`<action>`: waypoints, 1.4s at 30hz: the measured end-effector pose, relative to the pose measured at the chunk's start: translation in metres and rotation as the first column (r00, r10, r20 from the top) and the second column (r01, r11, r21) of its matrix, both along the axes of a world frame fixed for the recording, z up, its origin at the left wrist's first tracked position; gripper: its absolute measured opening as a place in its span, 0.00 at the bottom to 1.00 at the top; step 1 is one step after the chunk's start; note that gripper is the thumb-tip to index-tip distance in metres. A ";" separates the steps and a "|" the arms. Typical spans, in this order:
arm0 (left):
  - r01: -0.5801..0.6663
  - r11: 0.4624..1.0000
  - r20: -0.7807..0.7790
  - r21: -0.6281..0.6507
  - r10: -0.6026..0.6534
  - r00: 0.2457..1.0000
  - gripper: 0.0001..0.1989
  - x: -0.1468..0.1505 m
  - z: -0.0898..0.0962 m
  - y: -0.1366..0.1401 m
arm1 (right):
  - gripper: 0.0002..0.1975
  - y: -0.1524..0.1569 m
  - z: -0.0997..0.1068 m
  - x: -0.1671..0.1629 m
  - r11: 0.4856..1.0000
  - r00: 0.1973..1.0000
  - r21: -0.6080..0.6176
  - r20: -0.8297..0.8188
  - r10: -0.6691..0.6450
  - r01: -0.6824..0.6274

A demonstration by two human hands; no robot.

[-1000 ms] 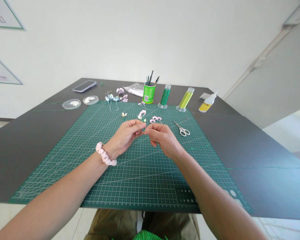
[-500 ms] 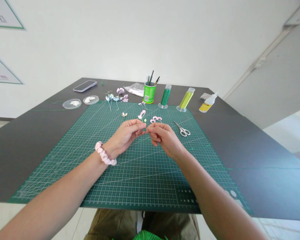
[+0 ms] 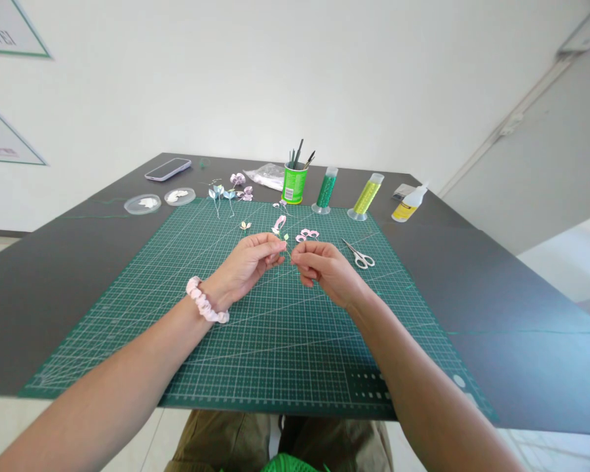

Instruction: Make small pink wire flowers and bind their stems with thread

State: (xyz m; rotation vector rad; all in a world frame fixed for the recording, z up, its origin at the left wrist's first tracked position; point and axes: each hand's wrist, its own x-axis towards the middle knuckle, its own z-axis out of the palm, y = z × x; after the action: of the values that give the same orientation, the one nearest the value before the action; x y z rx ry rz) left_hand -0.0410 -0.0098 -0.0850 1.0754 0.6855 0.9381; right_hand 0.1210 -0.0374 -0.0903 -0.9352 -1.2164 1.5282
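Between my two hands, above the cutting mat (image 3: 255,354), is a thin stem with a small pale-green leaf (image 3: 286,237) at its top. My left hand (image 3: 250,265), with a pink scrunchie (image 3: 205,301) on its wrist, pinches the stem just under the leaf. The fingertips of my right hand (image 3: 327,270) are pinched at the stem's lower end, a little to the right. A pink looped petal (image 3: 280,223) shows just beyond the left fingertips; whether it joins the stem I cannot tell. Several pink looped petals (image 3: 307,234) lie on the mat behind my right hand.
White-handled scissors (image 3: 361,257) lie right of my hands. Behind stand a green pen cup (image 3: 294,183), a green thread spool (image 3: 326,190), a yellow-green spool (image 3: 366,196) and a glue bottle (image 3: 409,204). Blue flowers (image 3: 221,192), shallow dishes (image 3: 142,204) and a phone (image 3: 168,169) are at left.
My right hand has shifted slightly right and down, so the gap between the fingertips is wider and more stem shows. My left hand stays nearly still.
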 end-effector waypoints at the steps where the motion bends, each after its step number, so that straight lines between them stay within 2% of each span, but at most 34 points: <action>1: 0.000 1.000 -0.001 0.000 0.000 1.000 0.16 0.000 0.000 0.000 | 0.05 0.000 0.000 0.000 1.000 1.000 0.005 -0.001 0.002 -0.002; 14: 0.022 1.000 -0.022 0.002 -0.022 1.000 0.17 0.000 -0.003 0.000 | 0.10 0.000 -0.002 -0.001 0.996 1.000 0.085 -0.012 -0.023 0.024; 26: 0.012 1.000 -0.054 0.020 -0.011 0.999 0.17 0.001 -0.003 -0.001 | 0.10 -0.001 -0.001 -0.004 0.985 0.996 0.167 0.075 -0.054 0.040; 35: 0.056 0.998 -0.007 -0.010 -0.056 0.998 0.16 0.000 -0.003 -0.001 | 0.08 -0.001 -0.001 -0.004 0.988 0.995 0.136 0.054 -0.079 0.071; 42: 0.089 0.996 0.038 -0.010 -0.089 0.995 0.15 0.001 -0.002 -0.002 | 0.08 -0.001 -0.001 -0.003 0.995 0.999 0.095 -0.019 -0.040 0.042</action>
State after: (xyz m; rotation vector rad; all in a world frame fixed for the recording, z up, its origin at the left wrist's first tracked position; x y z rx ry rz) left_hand -0.0404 -0.0115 -0.0870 1.0673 0.6068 0.8742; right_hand 0.1181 -0.0383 -0.0910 -0.8773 -1.2397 1.4307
